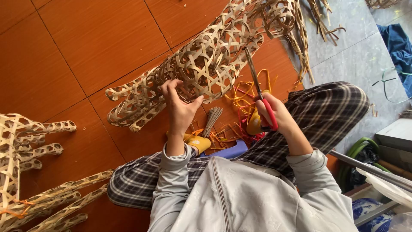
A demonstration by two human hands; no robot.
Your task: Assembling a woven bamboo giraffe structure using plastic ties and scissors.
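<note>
Seen from above: a long woven bamboo lattice tube [201, 64], open hexagonal weave, lying slantwise on a red-brown tiled floor [86, 38] in front of crossed legs in dark plaid trousers [326, 111]. Left hand [179, 105] at the tube's lower edge, fingers curled and pinching the weave near its middle. Right hand [274, 114] just below and right of the tube, closed around the red handles of a pair of scissors [259, 92], blades pointing up and lying against the tube's weave; whether the blades are parted cannot be told. Hands apart, each on its own thing.

Just below the tube, between the hands, a litter of orange and yellow cord scraps [242, 101] and a small bundle of thin sticks [212, 120]. Beneath those, yellow socks [198, 142] on a blue slipper [227, 151]. Far left of the tube, more woven lattice pieces [30, 141] with finger-like prongs. Up and right of the tube, loose bamboo strips [309, 38] spilling onto grey tiles. Grey long sleeves [171, 172] at the bottom.
</note>
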